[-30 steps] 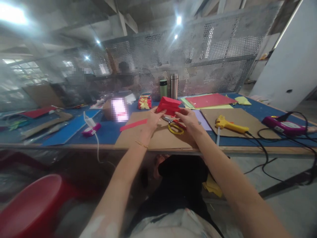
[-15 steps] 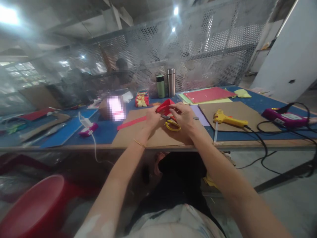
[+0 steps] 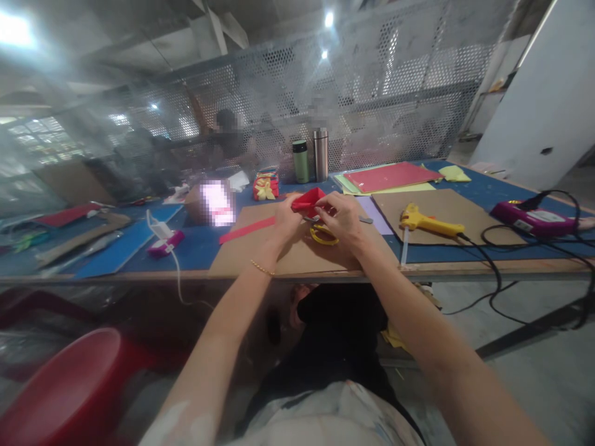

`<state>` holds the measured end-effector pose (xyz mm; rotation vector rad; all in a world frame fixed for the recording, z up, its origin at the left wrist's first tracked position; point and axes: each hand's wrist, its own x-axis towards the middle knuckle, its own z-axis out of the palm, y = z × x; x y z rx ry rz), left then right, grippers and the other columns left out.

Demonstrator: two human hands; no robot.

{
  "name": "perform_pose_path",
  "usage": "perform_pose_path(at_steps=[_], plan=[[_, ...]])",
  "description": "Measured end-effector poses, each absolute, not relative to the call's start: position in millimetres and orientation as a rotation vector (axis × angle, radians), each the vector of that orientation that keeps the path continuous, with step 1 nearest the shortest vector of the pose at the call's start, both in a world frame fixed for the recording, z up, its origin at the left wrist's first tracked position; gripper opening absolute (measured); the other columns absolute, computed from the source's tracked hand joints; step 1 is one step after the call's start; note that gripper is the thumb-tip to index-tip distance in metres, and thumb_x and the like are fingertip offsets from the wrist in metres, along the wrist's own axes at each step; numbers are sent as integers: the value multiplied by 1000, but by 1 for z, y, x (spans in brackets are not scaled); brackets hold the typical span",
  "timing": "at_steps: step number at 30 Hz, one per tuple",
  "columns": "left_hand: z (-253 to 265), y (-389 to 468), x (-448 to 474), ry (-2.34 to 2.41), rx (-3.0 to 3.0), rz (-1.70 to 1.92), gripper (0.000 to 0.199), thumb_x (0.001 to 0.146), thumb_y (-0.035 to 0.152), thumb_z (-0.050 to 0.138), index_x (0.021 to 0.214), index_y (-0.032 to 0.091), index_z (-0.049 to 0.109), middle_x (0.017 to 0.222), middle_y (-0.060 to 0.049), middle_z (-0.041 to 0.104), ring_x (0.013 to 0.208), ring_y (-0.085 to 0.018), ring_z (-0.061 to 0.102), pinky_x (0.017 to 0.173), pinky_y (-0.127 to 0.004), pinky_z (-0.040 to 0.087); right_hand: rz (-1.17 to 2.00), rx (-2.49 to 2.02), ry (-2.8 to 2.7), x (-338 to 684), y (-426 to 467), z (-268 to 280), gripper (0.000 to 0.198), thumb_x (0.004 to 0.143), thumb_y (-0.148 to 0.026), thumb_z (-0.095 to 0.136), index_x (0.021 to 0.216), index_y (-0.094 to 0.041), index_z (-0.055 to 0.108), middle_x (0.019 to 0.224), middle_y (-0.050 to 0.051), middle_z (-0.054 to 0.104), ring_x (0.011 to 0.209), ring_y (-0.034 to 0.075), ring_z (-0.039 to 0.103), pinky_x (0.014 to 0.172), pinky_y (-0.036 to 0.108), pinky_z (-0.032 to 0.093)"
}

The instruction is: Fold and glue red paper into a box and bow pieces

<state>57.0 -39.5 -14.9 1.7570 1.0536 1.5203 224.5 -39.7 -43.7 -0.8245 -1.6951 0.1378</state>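
A small red folded paper box is held between my two hands above a brown cardboard sheet. My left hand is closed on its left side. On the right side, the bent fingers of my right hand grip its edge; their tips partly hide it. Just beneath lies a pair of scissors with yellow handles, partly covered by my right hand. A red paper strip rests on the cardboard left of my left hand.
A yellow glue gun lies on another cardboard piece at right, its cord trailing to a purple power strip. Behind stand a green flask and a steel flask. A lit phone leans at left; a red stool is below.
The red box has tipped slightly lower and turned between my hands. My right fingers have shifted a little along its edge.
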Motion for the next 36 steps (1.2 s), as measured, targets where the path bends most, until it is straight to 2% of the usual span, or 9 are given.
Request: perform_pose_path(at_steps=[10, 14, 17, 21, 25, 29, 33, 36], plan=[[-19, -42, 58, 1121, 1966, 1458, 35, 84, 11, 66, 117, 19, 73, 118, -10, 80, 106, -23, 74, 100, -37, 57, 151, -817, -1726, 224, -33, -46, 21, 95, -26, 67, 102, -24, 86, 105, 10, 77, 97, 26, 68, 88, 41, 57], [-23, -37, 58, 1193, 2054, 1421, 42, 86, 11, 66, 127, 20, 72, 125, -12, 80, 113, -26, 74, 105, -42, 58, 454, -800, -1726, 224, -43, -40, 24, 92, -31, 68, 106, -25, 87, 106, 7, 80, 90, 23, 69, 80, 36, 56], [-28, -33, 59, 1231, 2124, 1407, 44, 89, 12, 64, 132, 21, 71, 129, -12, 79, 116, -28, 73, 104, -43, 58, 792, -801, -1600, 224, -51, -36, 28, 90, -46, 74, 104, -24, 86, 91, 4, 78, 77, 19, 65, 70, 32, 53], [-34, -27, 60, 1299, 2246, 1391, 46, 98, 21, 61, 143, 21, 66, 133, -15, 77, 117, -30, 74, 102, -44, 58, 1159, -757, -1367, 222, -55, -33, 42, 74, -61, 88, 89, -23, 82, 78, 2, 70, 67, 16, 60, 59, 29, 48], [-37, -17, 61, 1333, 2350, 1370, 63, 100, 26, 62, 161, 21, 51, 138, -16, 75, 119, -31, 73, 100, -43, 58, 1255, -720, -1294, 221, -50, -32, 44, 62, -59, 97, 80, -22, 80, 79, 1, 71, 69, 15, 60, 63, 30, 49], [-40, -10, 61, 1323, 2417, 1345, 75, 99, 23, 59, 170, 21, 36, 125, -15, 80, 109, -29, 75, 97, -42, 59, 1289, -729, -1265, 221, -46, -34, 39, 59, -49, 99, 84, -23, 83, 86, 3, 78, 78, 17, 66, 73, 32, 51], [-41, -9, 61, 1317, 2472, 1302, 77, 100, 23, 55, 173, 20, 31, 111, -13, 82, 96, -28, 77, 89, -40, 59, 1346, -749, -1243, 223, -43, -36, 37, 60, -45, 98, 86, -23, 83, 89, 4, 80, 82, 19, 68, 77, 35, 53], [-40, -10, 62, 1362, 2504, 1268, 78, 100, 25, 54, 174, 19, 30, 111, -14, 82, 94, -28, 77, 87, -39, 59, 1384, -760, -1226, 225, -41, -38, 39, 59, -45, 99, 86, -23, 82, 86, 4, 80, 79, 19, 69, 77, 34, 53]])
